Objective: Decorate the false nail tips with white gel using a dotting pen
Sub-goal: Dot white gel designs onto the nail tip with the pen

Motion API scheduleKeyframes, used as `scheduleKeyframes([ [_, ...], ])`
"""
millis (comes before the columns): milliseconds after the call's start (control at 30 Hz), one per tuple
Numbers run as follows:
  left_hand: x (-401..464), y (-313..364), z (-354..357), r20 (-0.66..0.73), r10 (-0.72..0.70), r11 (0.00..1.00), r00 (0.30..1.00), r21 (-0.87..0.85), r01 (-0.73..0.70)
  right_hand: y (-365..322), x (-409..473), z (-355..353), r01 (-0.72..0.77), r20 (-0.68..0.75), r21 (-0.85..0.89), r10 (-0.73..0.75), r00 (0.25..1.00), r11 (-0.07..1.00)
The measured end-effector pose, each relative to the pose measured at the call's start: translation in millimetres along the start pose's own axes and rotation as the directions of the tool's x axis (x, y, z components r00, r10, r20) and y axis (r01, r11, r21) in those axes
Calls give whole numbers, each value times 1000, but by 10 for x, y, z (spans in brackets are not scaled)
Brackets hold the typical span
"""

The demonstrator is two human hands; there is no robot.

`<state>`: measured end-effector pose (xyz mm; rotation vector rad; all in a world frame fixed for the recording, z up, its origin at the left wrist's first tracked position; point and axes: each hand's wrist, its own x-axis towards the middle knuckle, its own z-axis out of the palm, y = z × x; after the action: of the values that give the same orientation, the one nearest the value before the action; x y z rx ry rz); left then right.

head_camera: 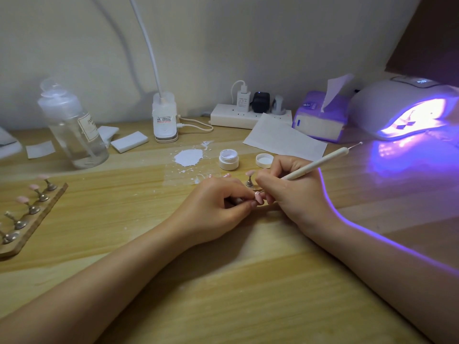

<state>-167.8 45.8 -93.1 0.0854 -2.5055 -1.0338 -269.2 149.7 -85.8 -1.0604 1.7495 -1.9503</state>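
At the middle of the wooden table (223, 281), your left hand (218, 207) pinches a pink nail tip (259, 197) while your right hand (293, 192) grips the dotting pen (320, 163); the open gel jar (228, 159) stands just behind.

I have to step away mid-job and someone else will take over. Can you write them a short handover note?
Left hand pinches a pink nail tip on its stand. Right hand holds the dotting pen in a writing grip, its working end down at that tip. The gel jar stands open, lid beside it. One tip on a stand waits behind the hands; the wooden rack at left holds three more. The curing lamp is lit. How far the dotting has got cannot be told.
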Motion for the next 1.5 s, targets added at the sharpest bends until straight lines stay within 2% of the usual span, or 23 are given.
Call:
scheduleKeyframes([
  [1167,-5,11,-14,-4,27,1000,1000,-11,-27,25,11,3,12,-6,-14,-12,1000,1000],
  [1500,-9,5,-20,-4,22,1000,1000,1,-22,-28,1,4,-4,-28,59,6,1000,998],
])
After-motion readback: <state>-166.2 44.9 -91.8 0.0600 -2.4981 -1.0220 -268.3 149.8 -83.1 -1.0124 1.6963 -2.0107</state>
